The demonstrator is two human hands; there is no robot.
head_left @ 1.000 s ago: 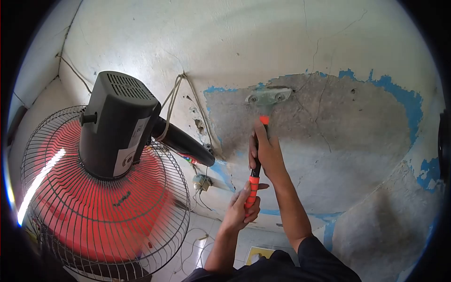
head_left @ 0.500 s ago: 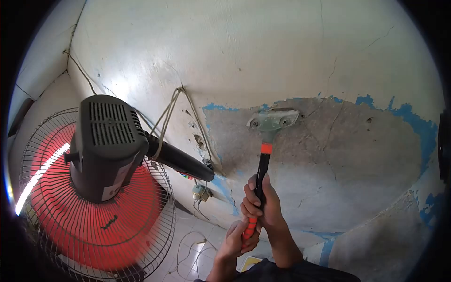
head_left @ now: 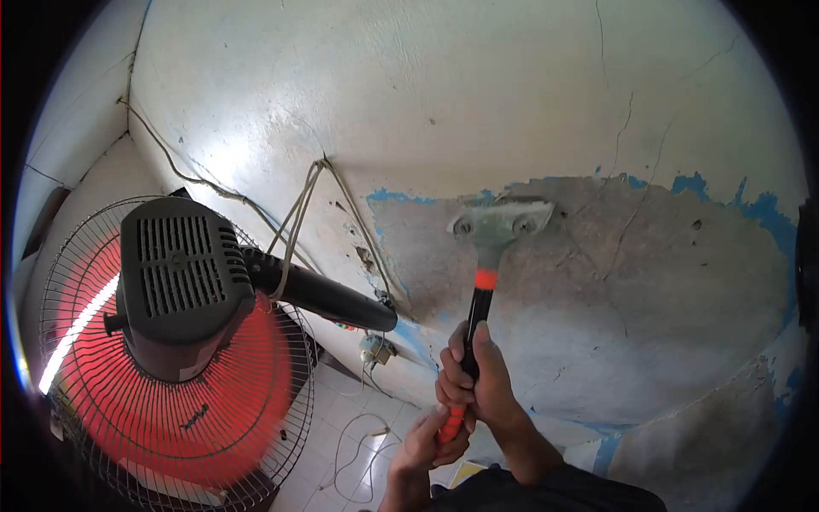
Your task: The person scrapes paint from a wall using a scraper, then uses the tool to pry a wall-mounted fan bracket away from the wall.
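Note:
Both hands grip a long-handled wall scraper with a wide grey head and a black and orange handle. Lower down, my left hand is wrapped round the orange ribbed end. My right hand closes on the black part just above it. The blade lies at the upper border of a bare grey patch, where strips of blue paint meet the pale painted wall. Whether the edge touches the wall is hard to tell.
A fan with red blades and a wire cage hangs at the left on a dark pole. Cord loops from the wall to the pole. A socket with wires sits below. Cable lies on the tiled floor.
The fan head has turned slightly and sits further left in view. The camera view has shifted a little. Both hands keep their grip, with the scraper head still near the patch's upper border.

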